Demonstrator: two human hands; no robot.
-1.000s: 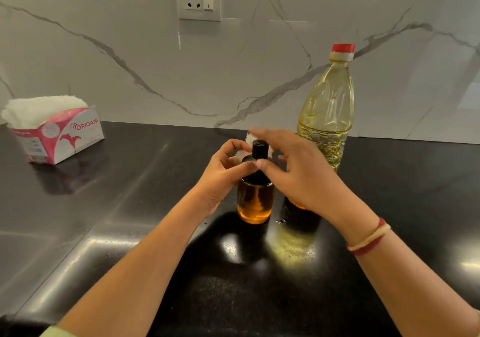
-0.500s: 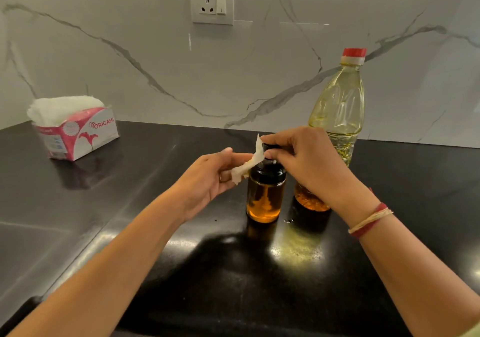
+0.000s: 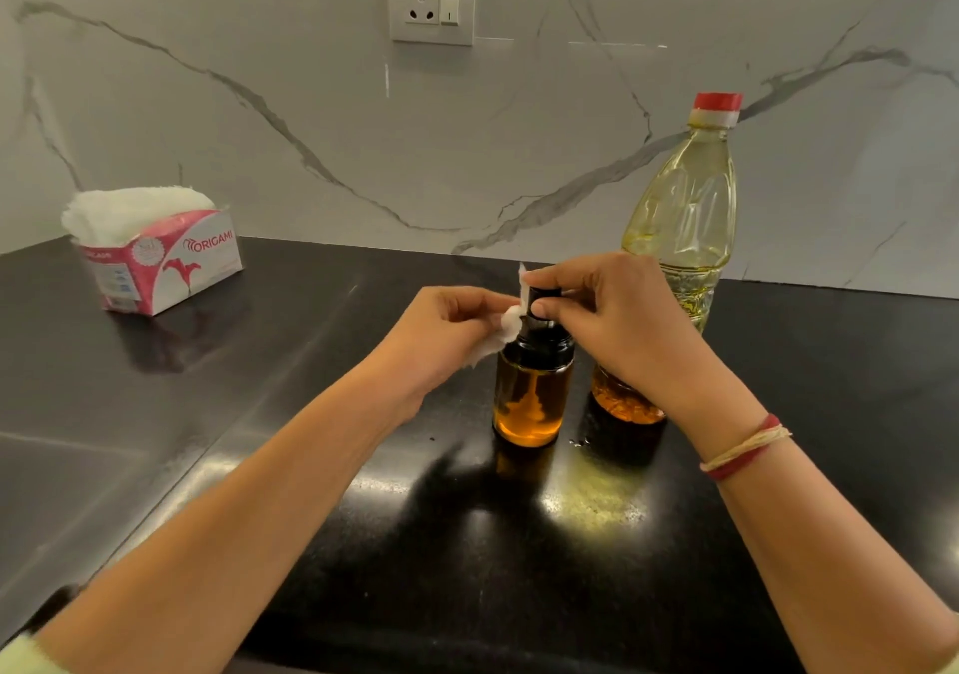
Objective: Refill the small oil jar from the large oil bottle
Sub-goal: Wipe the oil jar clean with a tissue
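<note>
Tissue box (image 3: 161,263) left on black counter (image 3: 129,440); socket (image 3: 432,1) on marble wall (image 3: 259,128).

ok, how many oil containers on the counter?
2. The small oil jar stands in the middle of the counter; the large oil bottle stands upright just behind it to the right, red cap on. A hidden third looks unlikely.

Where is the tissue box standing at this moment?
In the head view, the tissue box sits far left on the black counter, near the marble wall, well left of the small oil jar.
</note>
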